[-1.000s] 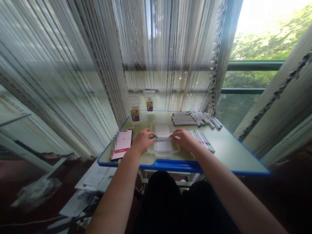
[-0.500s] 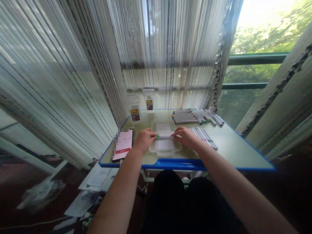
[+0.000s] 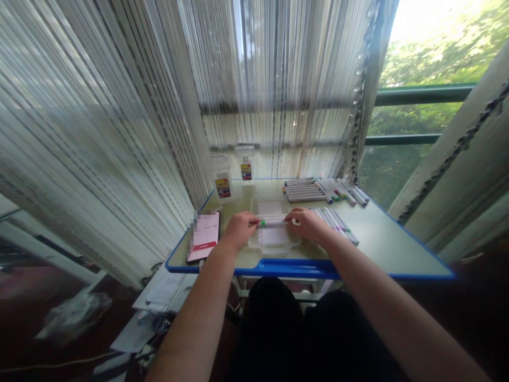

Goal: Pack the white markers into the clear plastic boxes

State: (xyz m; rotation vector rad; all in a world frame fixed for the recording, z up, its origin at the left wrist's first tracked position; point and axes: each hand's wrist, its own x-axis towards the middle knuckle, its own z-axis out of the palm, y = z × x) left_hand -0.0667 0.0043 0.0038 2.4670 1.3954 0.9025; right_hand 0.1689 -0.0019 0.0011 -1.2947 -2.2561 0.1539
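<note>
A white marker (image 3: 274, 222) with a green band near its left end lies level above an open clear plastic case (image 3: 294, 241). My left hand (image 3: 241, 228) pinches its left end. At the other end, my right hand (image 3: 307, 224) has its fingers closed on the marker. A white sheet or insert (image 3: 272, 236) shows in the case beneath. Just right of my right hand, several white markers (image 3: 338, 225) with purple and green bands lie side by side on the table.
More markers (image 3: 304, 192) are piled at the back right of the blue-edged table (image 3: 397, 244). A phone (image 3: 204, 236) lies at the left edge. Two clear cases with labels (image 3: 223, 188) stand at the back left, before the curtain.
The whole view has shifted slightly. Both hands still hold the marker over the case, and the fingers of my right hand have changed position a little at its end.
</note>
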